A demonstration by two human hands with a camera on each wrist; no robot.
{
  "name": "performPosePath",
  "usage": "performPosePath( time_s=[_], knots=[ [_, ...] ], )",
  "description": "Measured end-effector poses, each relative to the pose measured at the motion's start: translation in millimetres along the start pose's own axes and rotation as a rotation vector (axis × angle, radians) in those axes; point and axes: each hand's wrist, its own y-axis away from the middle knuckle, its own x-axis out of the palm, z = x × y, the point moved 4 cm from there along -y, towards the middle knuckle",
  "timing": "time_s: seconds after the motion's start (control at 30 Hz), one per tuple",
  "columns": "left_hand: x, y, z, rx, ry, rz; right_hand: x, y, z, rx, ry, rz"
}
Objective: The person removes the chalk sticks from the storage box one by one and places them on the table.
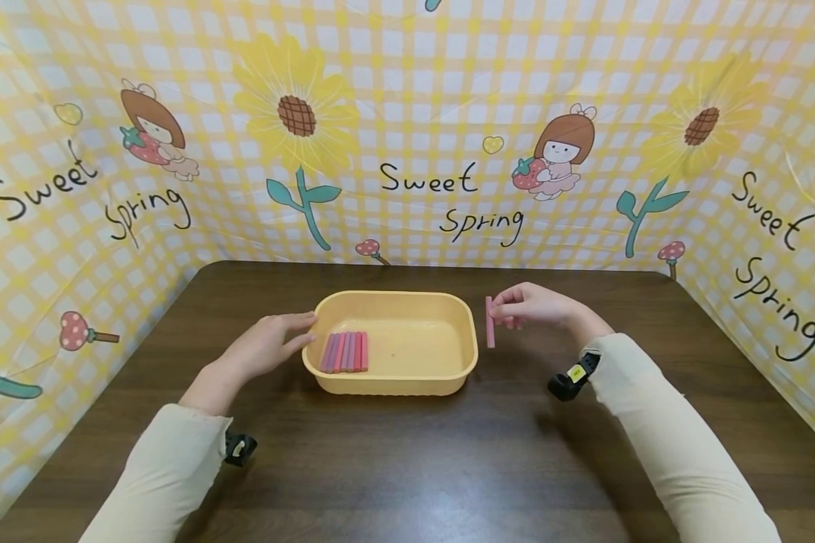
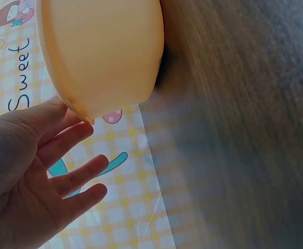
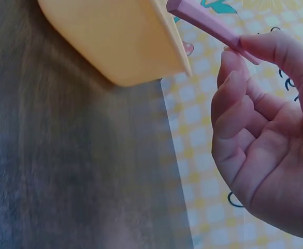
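A yellow tray [image 1: 421, 354] stands on the table, with several pink and purple sticks [image 1: 344, 352] lying side by side at its left end. My left hand [image 1: 261, 347] is at the tray's left end; its thumb and index finger pinch the rim, while the other fingers spread loosely outside, as the left wrist view shows. Off the tray's right side, my right hand [image 1: 533, 305] pinches one pink stick [image 1: 490, 323] near its end between thumb and fingertips. That stick [image 3: 208, 23] has flat, faceted sides in the right wrist view. The tray's inside is hidden from both wrist views.
The dark wooden table [image 1: 407, 460] extends around the tray. A yellow checked cloth [image 1: 407, 136] with printed flowers and lettering rises behind and along both sides. Black wrist cameras sit on both sleeves.
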Motion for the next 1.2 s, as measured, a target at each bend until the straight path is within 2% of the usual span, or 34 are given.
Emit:
performPosePath(
  time_s=[0.7, 1.2],
  knots=[
    [-0.3, 0.8, -2.0, 0.007, 0.008, -0.006, -10.8, 2.4, -47.6, 0.132, -0.072, -0.039],
    [0.7, 0.4, -0.4, -0.003, 0.018, -0.002, -9.7, -1.3, -57.2, 0.196, -0.027, -0.025]
  ],
)
